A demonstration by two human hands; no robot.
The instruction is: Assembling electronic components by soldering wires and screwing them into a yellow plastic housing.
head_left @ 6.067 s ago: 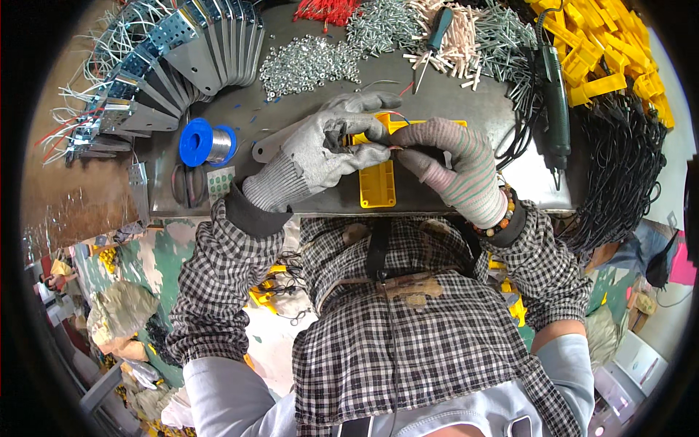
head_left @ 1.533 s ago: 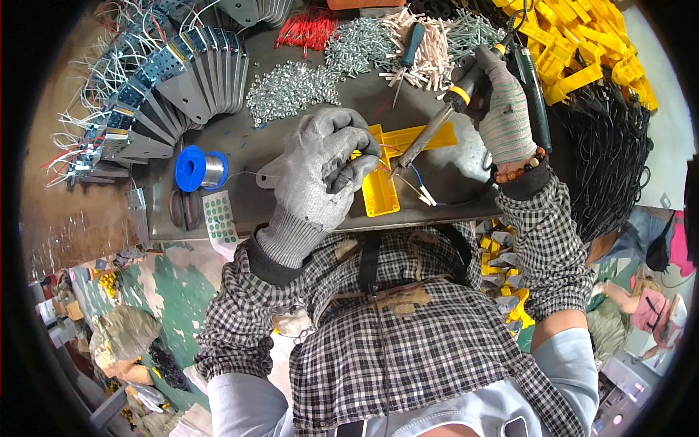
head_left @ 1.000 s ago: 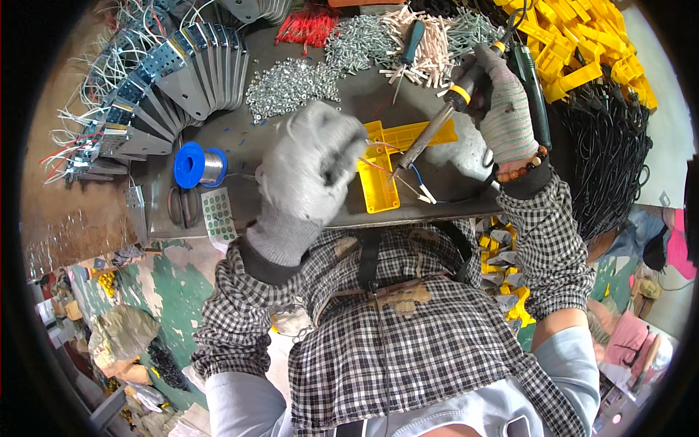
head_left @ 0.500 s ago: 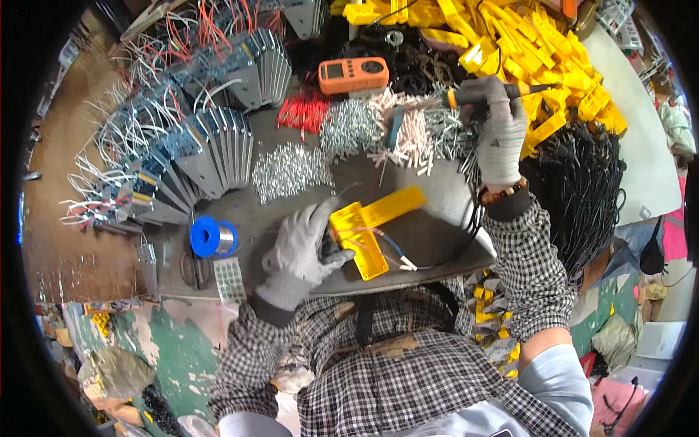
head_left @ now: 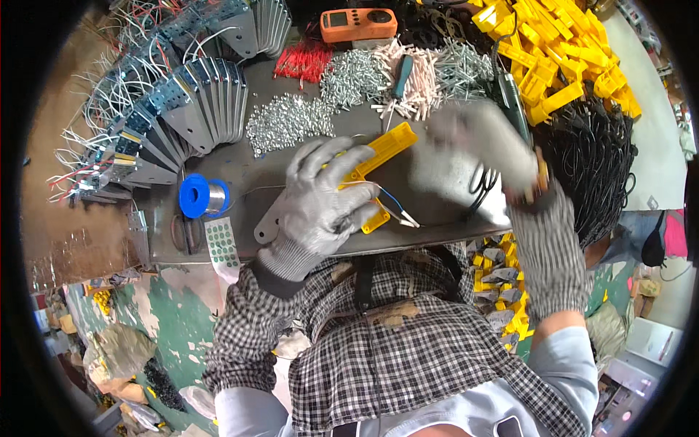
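Note:
My gloved left hand [head_left: 324,193] is closed over a yellow plastic case [head_left: 389,149], fingers curled across its middle. A long yellow arm of the case sticks out up and right, and its lower end shows below the fingertips. Blue and white wires [head_left: 399,210] come out of it to the right. A grey metal plate with a hole [head_left: 268,224] shows beneath the hand. My gloved right hand [head_left: 484,142] is over the right of the worktop, smeared by motion, so its fingers cannot be read. Beside it is a dark pen-like tool [head_left: 511,100], partly hidden.
A blue solder spool [head_left: 195,197], scissors [head_left: 185,234] and a dotted sticker sheet [head_left: 221,242] lie left. Behind are piles of screws [head_left: 287,124], pink sleeves [head_left: 415,87], a teal-handled screwdriver [head_left: 402,76] and an orange meter [head_left: 358,25]. Yellow cases [head_left: 561,51] and black cables [head_left: 582,167] fill the right.
My right hand has come down and nearer, away from the raised black soldering iron position. My left hand now covers more of the yellow case. The view has shifted slightly.

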